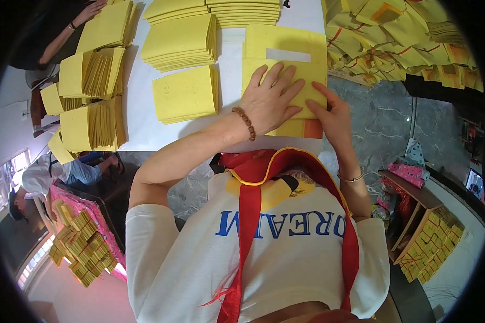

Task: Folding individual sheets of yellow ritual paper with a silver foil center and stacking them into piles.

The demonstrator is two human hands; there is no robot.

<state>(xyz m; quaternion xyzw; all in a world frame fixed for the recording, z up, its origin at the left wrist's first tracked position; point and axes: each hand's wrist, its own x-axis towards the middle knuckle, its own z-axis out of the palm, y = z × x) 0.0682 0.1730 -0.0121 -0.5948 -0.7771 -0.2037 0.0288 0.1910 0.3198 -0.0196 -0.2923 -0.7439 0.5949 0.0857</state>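
Yellow paper sheets [285,40] lie at the table's near right, with a pale strip across them and an orange patch at the near corner. Flat on the sheets rests my left hand [272,99], its fingers spread; a brown bead bracelet [244,123] circles that wrist. At the sheets' right edge is my right hand [333,114]. Its thumb and forefinger are stretched out and apart, their tips touching the paper; the other fingers are mostly hidden. Left of my left hand sits a small stack of folded yellow paper [184,96].
More folded yellow stacks [178,40] stand farther back and along the left side of the white table [140,124]. Yellow bundles with red strips [393,37] are heaped at the far right. A person's hand [89,12] shows at the far left; another person [46,175] is at left.
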